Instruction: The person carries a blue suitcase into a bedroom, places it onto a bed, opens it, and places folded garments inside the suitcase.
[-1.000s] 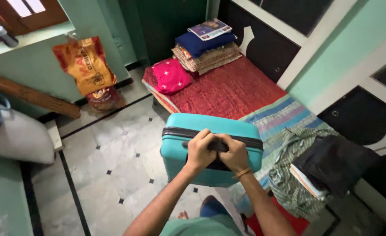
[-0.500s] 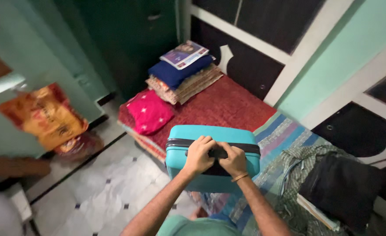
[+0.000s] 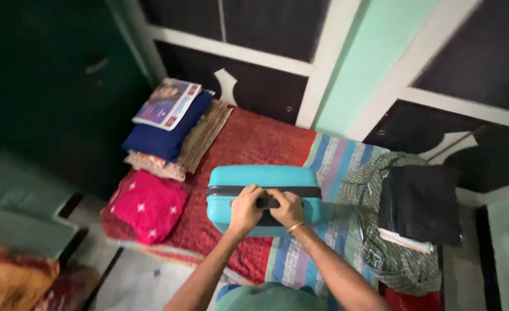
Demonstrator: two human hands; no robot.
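Your left hand (image 3: pixel 245 209) and right hand (image 3: pixel 288 208) clenched on the teal suitcase (image 3: pixel 263 198) handle, suitcase over the bed (image 3: pixel 254 144) near edge, pink pillow (image 3: pixel 149 205) left, folded clothes (image 3: pixel 419 207) right.

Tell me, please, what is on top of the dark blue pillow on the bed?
A flat magazine with a printed cover lies on the dark blue pillow. It covers part of the pillow's top, so whatever might lie under it cannot be seen.

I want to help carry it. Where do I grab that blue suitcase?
Grab the dark handle on the narrow top edge of the teal suitcase, coming from above. It stands upright, and the left hand and right hand both clasp there.
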